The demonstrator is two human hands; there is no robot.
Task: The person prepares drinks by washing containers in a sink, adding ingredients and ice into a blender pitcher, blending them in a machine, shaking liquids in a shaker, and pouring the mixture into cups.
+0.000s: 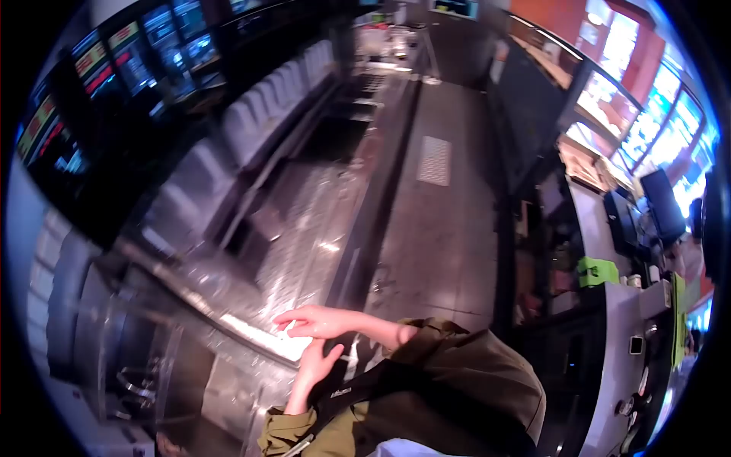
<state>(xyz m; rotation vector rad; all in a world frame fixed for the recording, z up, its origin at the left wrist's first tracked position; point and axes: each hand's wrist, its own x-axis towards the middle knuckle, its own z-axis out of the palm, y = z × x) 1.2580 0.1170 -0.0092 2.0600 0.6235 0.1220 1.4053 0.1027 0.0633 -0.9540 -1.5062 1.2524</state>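
My right hand [322, 322] reaches leftward over the steel counter [301, 251], its fingers bent together. A bright white piece [302, 344], perhaps cloth or paper, shows between its fingers and beneath it; glare washes out the detail. Just below, my left hand [314, 364] points up at the white piece, thumb spread away from the fingers. Its fingertips are partly lost in the glare. Both hands are close together at the counter's lit near edge [247, 329].
Left of the counter runs a row of pale upright dividers [251, 126]. A dark open well [335, 137] lies farther along. The floor aisle, with a light grate [435, 161], extends ahead. On the right stand a white-topped counter [615, 365] and a green box [598, 272].
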